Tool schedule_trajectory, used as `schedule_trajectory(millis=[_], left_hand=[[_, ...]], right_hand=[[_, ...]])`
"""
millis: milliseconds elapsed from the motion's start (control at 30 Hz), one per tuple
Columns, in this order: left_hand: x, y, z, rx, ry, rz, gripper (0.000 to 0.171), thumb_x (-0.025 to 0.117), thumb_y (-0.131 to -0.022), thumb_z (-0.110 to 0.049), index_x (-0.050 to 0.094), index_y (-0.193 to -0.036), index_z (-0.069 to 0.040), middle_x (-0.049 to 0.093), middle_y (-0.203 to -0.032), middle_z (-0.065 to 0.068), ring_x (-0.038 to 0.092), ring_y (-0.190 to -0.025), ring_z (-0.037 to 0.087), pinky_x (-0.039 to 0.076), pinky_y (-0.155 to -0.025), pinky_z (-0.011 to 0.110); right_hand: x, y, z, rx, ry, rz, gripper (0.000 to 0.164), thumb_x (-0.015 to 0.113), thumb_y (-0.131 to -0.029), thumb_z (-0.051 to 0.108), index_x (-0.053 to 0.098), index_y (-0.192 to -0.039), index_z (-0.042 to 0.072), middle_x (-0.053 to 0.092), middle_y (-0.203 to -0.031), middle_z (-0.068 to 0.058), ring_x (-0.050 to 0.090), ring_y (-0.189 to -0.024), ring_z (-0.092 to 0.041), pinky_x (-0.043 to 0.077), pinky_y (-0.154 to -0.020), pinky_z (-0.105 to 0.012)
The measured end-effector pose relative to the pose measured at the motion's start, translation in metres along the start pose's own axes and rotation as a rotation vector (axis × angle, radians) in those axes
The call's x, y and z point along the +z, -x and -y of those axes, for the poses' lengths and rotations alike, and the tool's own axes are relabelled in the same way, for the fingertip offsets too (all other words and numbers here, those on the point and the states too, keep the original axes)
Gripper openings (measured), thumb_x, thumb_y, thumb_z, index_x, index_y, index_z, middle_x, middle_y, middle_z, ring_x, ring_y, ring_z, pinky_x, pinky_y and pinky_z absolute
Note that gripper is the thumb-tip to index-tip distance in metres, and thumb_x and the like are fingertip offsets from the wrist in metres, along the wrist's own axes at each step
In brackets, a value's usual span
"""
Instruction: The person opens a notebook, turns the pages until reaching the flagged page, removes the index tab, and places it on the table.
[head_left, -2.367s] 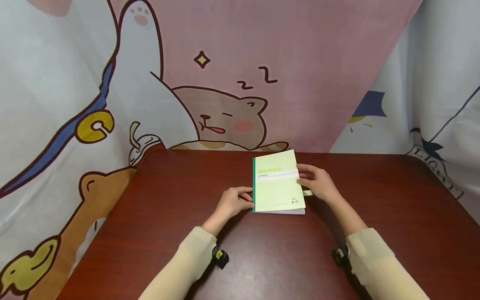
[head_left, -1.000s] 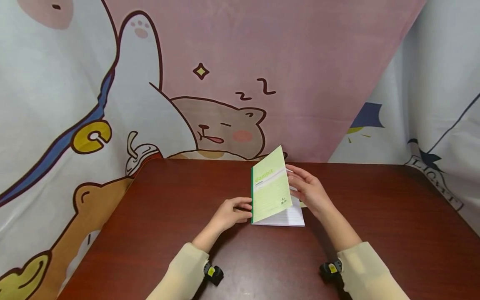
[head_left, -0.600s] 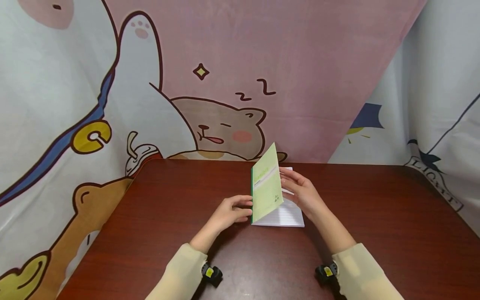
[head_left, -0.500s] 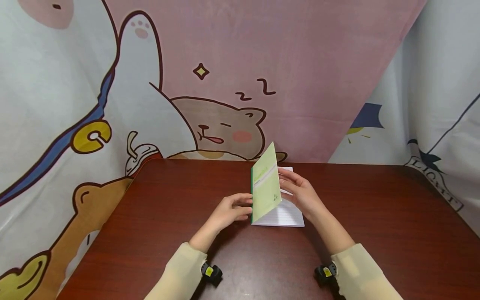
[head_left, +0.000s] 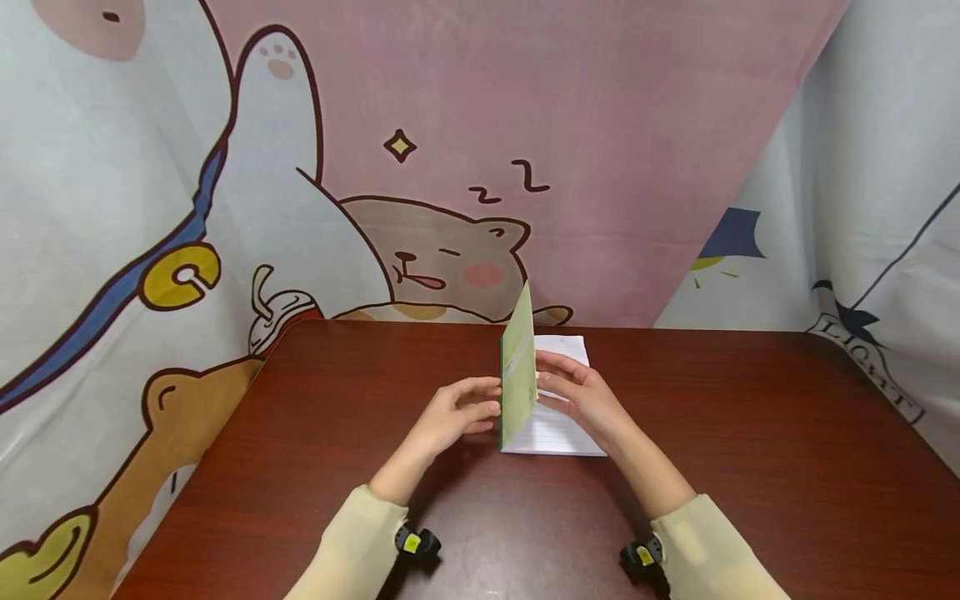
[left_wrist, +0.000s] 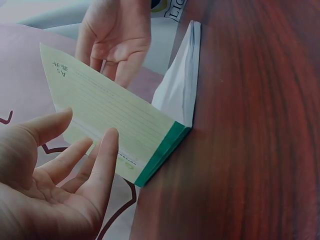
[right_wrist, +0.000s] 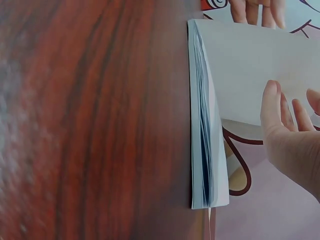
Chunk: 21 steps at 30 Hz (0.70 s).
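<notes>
A pale green notebook [head_left: 517,375] with a dark green spine strip [left_wrist: 160,155] lies on the table, its front cover raised nearly upright. Lined white pages [head_left: 553,437] show beneath. My right hand [head_left: 588,408] is on the inner side of the cover, its fingertips at the cover and its fingers extended. On the outer side, my left hand [head_left: 442,425] is spread beside the spine, thumb and fingers apart and nothing gripped. The right wrist view shows the cover's blank inner face [right_wrist: 245,75] and the edges of the page block [right_wrist: 202,140].
The reddish-brown wooden table [head_left: 315,500] ends at a cartoon-printed cloth [head_left: 637,167] behind and at the sides. Small black cameras sit at both cuffs, one on the left [head_left: 417,543]. A thin ribbon [right_wrist: 210,222] trails from the notebook.
The cover has swung up from nearly closed to almost upright, turning leftward. My right hand has moved left with it, uncovering the lined pages. My left hand has stayed by the spine.
</notes>
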<state>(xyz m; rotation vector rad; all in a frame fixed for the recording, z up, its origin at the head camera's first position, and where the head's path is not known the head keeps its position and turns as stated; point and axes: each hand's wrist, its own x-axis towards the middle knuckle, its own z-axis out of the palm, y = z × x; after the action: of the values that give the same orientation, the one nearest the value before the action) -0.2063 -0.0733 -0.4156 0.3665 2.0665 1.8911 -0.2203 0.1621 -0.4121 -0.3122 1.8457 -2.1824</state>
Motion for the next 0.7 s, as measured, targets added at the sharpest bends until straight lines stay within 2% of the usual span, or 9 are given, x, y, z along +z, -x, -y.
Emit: schedule_trajectory(millis=[200, 333, 467, 700], left_hand=[[-0.002, 0.004, -0.004, 0.013, 0.025, -0.001, 0.046, 0.062, -0.097, -0.009, 0.051, -0.14, 0.006, 0.054, -0.138, 0.03, 0.062, -0.117, 0.045, 0.058, -0.09, 0.042], [-0.006, 0.007, -0.011, 0.029, 0.025, -0.004, 0.046, 0.06, -0.099, -0.012, 0.05, -0.141, 0.004, 0.053, -0.141, 0.03, 0.063, -0.118, 0.043, 0.058, -0.091, 0.041], [-0.011, 0.009, -0.021, 0.036, 0.026, -0.027, 0.044, 0.055, -0.103, -0.018, 0.05, -0.142, 0.001, 0.053, -0.143, 0.026, 0.062, -0.12, 0.041, 0.057, -0.092, 0.042], [-0.02, 0.006, -0.038, 0.054, 0.061, -0.076, 0.043, 0.051, -0.105, -0.021, 0.049, -0.144, -0.004, 0.05, -0.148, 0.021, 0.056, -0.128, 0.044, 0.056, -0.094, 0.045]], right_hand=[[0.006, 0.0, -0.006, 0.015, -0.026, 0.019, 0.051, 0.054, -0.101, 0.007, 0.038, -0.148, -0.005, 0.06, -0.127, 0.004, 0.064, -0.106, -0.008, 0.054, -0.099, -0.033], [0.011, 0.0, -0.007, 0.027, -0.032, 0.052, 0.05, 0.053, -0.101, 0.007, 0.038, -0.148, -0.005, 0.055, -0.139, -0.012, 0.065, -0.117, -0.018, 0.051, -0.103, -0.037], [0.015, -0.002, -0.006, 0.035, -0.014, 0.082, 0.05, 0.055, -0.102, 0.01, 0.04, -0.148, -0.003, 0.045, -0.15, -0.025, 0.057, -0.131, -0.032, 0.051, -0.103, -0.034], [0.019, -0.006, -0.003, 0.037, 0.016, 0.114, 0.05, 0.054, -0.102, 0.01, 0.04, -0.148, -0.004, 0.045, -0.151, -0.025, 0.049, -0.137, -0.039, 0.05, -0.103, -0.032]])
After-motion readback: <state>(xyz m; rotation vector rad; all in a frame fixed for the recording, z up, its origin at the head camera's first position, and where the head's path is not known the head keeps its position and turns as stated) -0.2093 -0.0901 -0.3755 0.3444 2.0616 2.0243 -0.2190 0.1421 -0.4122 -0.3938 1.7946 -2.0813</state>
